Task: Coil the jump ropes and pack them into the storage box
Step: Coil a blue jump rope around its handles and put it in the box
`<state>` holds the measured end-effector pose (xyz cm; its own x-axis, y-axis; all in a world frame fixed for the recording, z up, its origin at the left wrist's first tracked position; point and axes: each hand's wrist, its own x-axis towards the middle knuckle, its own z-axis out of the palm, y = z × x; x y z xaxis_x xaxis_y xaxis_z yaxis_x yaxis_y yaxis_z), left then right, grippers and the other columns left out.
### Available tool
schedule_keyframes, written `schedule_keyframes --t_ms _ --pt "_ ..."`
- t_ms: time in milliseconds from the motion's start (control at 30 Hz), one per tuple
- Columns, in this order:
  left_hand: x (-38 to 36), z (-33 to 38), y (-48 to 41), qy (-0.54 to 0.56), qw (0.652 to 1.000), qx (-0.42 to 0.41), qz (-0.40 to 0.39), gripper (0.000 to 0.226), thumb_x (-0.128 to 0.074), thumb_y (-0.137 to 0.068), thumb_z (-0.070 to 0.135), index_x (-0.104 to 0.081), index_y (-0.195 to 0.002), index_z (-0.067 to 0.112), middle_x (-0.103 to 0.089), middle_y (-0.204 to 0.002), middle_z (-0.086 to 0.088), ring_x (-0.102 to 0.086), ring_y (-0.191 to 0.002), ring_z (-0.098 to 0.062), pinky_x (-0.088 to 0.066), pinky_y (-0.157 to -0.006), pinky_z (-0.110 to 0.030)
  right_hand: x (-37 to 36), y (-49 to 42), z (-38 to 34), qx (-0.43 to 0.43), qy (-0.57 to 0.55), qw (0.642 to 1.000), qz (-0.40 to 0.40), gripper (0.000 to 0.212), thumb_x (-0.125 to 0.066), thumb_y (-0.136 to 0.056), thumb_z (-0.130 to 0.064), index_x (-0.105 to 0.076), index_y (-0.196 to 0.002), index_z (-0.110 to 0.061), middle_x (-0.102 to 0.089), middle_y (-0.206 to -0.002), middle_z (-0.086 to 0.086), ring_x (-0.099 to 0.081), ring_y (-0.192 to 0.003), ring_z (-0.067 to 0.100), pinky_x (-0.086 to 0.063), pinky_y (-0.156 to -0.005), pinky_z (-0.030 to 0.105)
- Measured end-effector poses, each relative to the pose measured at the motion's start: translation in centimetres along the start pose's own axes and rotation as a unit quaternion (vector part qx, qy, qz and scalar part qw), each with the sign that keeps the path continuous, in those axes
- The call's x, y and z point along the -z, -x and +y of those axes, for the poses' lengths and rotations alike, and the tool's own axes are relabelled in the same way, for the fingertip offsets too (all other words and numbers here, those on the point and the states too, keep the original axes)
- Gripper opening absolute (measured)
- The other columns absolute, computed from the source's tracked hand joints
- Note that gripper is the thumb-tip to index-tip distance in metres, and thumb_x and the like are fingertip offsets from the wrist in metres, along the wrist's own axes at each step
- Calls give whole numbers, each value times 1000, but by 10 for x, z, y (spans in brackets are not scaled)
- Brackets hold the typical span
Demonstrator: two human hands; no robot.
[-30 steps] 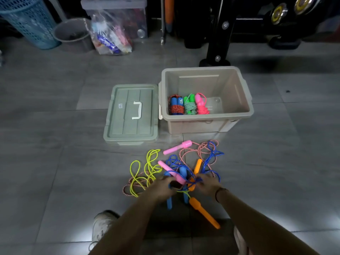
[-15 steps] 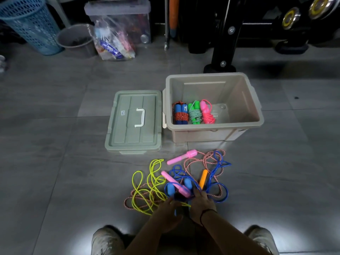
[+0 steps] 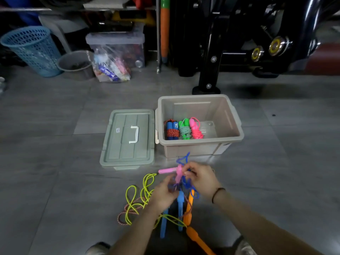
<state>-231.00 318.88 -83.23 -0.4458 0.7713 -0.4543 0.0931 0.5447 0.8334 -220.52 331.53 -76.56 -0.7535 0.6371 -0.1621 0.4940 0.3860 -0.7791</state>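
left hand, right hand grip blue rope; storage box: three coils

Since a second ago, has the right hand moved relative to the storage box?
Yes. The right hand has come up the view toward the storage box, now close below its front wall, pinching the blue rope.

One beige storage box holds three coiled jump ropes: one blue-handled rope, one green rope, one pink rope. One green lid lies at its nine o'clock. At six o'clock: two pink handles, two blue handles, two orange handles, one blue cord, one yellow-green cord.
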Motion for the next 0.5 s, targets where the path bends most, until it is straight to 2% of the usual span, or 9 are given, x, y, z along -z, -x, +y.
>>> schedule_keyframes --t_ms 67,133,200,267,333,367,433,500 --pt "8 43 1 81 996 -24 -33 68 -73 -71 8 -46 -125 40 -62 -107 9 -62 -94 -9 -54 -88 -36 28 -1 -34 6 -63 998 31 34 -61 -84 -2 -60 -72 -34 -65 -68 -20 -61 -65 0 -49 -68 19" --pt "16 84 7 115 991 -54 -49 76 -73 -62 10 -44 -125 41 -65 -106 2 -63 -92 -14 -54 -86 -39 57 4 -72 18 -166 984 53 33 -61 -84 4 -63 -75 -27 -68 -78 -7 -65 -67 9 -54 -67 25" --pt "25 120 18 113 990 -72 -49 80 -68 -59 12 -40 -130 36 -64 -97 1 -60 -82 -13 -52 -80 -35 86 14 -111 25 -257 964 66 26 -59 -85 8 -63 -79 -17 -66 -81 2 -65 -60 9 -56 -60 24" --pt "36 153 39 68 993 -85 -52 66 -70 -61 18 -46 -121 28 -61 -89 4 -56 -80 -12 -47 -78 -27 112 31 -149 36 -317 945 78 22 -58 -86 8 -62 -82 -13 -64 -86 6 -67 -57 10 -58 -59 26" --pt "47 179 63 7 993 -104 -56 26 -73 -76 23 -60 -98 20 -62 -80 8 -54 -74 -7 -44 -74 -24 135 51 -183 53 -348 931 96 20 -57 -88 6 -62 -85 -13 -65 -92 9 -70 -62 13 -59 -62 27" --pt "53 190 77 -9 992 -110 -53 10 -68 -85 27 -64 -89 19 -64 -76 11 -55 -70 -3 -44 -72 -25 145 61 -198 67 -362 924 102 19 -56 -88 5 -63 -87 -13 -67 -94 10 -71 -66 15 -59 -64 28" --pt "65 206 102 9 990 -132 -43 22 -57 -92 36 -67 -81 20 -70 -81 4 -57 -73 -6 -44 -74 -28 164 81 -220 95 -389 910 105 17 -55 -90 3 -63 -96 -9 -69 -94 13 -71 -74 17 -58 -65 26" --pt "75 220 125 38 989 -144 -17 33 -55 -88 48 -70 -86 19 -72 -96 -14 -59 -82 -17 -46 -77 -36 179 99 -235 113 -418 897 92 20 -52 -92 1 -61 -108 -5 -70 -98 14 -70 -80 18 -57 -68 24"
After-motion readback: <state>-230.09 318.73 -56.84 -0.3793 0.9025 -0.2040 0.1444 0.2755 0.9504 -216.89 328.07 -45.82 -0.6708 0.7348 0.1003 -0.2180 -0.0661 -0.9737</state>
